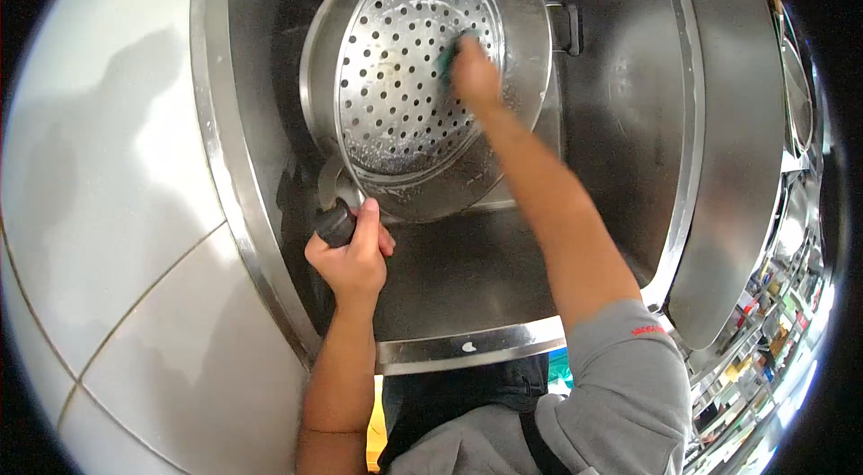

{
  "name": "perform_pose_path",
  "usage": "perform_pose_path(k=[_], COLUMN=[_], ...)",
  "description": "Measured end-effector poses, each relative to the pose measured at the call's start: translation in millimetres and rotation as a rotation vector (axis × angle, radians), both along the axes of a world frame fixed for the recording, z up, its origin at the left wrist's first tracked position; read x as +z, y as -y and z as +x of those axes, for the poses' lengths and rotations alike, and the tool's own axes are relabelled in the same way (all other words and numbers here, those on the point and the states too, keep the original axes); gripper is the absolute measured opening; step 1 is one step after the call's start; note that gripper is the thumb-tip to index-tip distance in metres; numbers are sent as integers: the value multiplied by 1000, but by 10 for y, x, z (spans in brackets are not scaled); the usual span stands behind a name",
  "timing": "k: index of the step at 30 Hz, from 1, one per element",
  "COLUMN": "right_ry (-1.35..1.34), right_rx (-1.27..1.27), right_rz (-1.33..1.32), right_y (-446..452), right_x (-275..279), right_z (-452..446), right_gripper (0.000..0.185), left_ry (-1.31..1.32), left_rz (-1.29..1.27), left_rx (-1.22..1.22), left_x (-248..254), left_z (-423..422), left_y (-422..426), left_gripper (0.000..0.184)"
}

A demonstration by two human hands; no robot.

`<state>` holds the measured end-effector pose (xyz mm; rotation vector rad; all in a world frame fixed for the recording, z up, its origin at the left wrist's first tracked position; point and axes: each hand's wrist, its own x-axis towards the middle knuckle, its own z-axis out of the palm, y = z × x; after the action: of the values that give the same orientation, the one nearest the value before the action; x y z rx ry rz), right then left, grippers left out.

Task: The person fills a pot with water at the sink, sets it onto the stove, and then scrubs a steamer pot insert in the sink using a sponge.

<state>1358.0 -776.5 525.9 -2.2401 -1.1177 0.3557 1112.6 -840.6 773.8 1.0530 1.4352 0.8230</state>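
Plainly, left hand (355, 250) clasping black handle (334, 223), blurred right hand (476, 75) gripping green scrubber (447, 62), round perforated metal pan (387, 45).

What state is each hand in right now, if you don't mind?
Left hand: closed on the black handle of the round perforated steel pan.
Right hand: blurred, seemingly closed on a dark green pad.

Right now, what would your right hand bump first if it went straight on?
Probably the holey bottom of the steel pan. The right hand holds a green pad there, but blur hides the exact depth.
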Motion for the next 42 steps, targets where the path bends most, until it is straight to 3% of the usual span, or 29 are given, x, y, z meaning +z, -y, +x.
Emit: perform_pose_path(k=[3,4,6,8,9,11,12,13,14,15,17,19,20,23,25,26,27,28,30,31,33,34,35,36,37,38,40,41,42], right_ry=[218,224,529,294,268,209,-248,-344,-367,-895,-1394,-891,-310,203,225,40,-190,-459,-964,-965,-694,-412,-362,-228,316,312,729,324,136], right_rx=[105,117,498,448,404,492,337,425,969,738,458,680,808,591,568,607,659,723,578,585,791,833,865,838,997,1007,885,770,806], right_rz=[-362,-363,-478,-363,-242,-585,-542,-829,-677,-446,-197,-309,-508,-583,-487,-635,-937,-742,-269,-279,-399,-535,-720,-701,-695,-698,-432,-747,-797], right_y=[48,126,348,723,1008,1311,1316,1157,1033,851,895,1154,1392,1242,1250,1237,1046,984,981,1052,1117,1332,1213,1094,962,1013,1016,1068,1057], right_x=[335,339,314,106,-357,22,282,640,886,1328,1668,1430,710,630,573,505,829,1262,955,880,672,366,628,705,420,302,308,346,492], right_z=[596,717,922,740,497,-243,-697,-1133,-1318,-1407,-1475,-1272,-516,176,9,-296,-658,-961,-1383,-1371,-1132,-778,-309,204,655,619,494,151,-257], right_gripper=[30,30,30,33,37,49,56,54,53,52,52,55,54,58,55,57,59,48,51,51,55,51,48,46,47,47,35,28,30], left_ry=[-17,-26,-21,-11,7,26,8,-15,-14,-10,-13,-66,-73,22,10,8,14,-11,-29,-5,17,35,56,58,45,25,21,25,34], left_rz=[1,-2,-6,-7,-11,-19,-14,-18,-21,2,10,-6,-5,16,7,4,3,-1,2,6,25,24,26,27,18,5,5,11,24], left_rx=[-2,-11,-6,-15,15,47,55,60,57,49,50,48,54,40,42,43,44,44,61,53,50,30,8,11,15,14,14,18,22], left_x=[32,23,-7,-9,4,-5,-32,-37,-52,-84,-58,-28,-14,-15,-36,-29,-12,-6,-13,-32,-62,-50,-40,-29,-25,-29,-49,-48,-48], left_z=[12,4,-43,-35,-15,-5,-11,-32,-59,-63,-78,-39,-48,-14,-32,-25,-33,-33,-33,-47,-55,-68,-74,-54,-33,-32,-48,-53,-70], left_y=[-23,-39,-52,-60,-50,-72,-80,-50,-49,-74,-24,-61,-47,-56,-91,-99,-92,-99,-115,-85,-123,-111,-117,-143,-151,-134,-134,-155,-201], left_gripper=[20,20,19,19,18,17,17,17,17,17,17,18,18,18,18,18,18,18,18,17,16,16,15,15,14,14,14,14,14])
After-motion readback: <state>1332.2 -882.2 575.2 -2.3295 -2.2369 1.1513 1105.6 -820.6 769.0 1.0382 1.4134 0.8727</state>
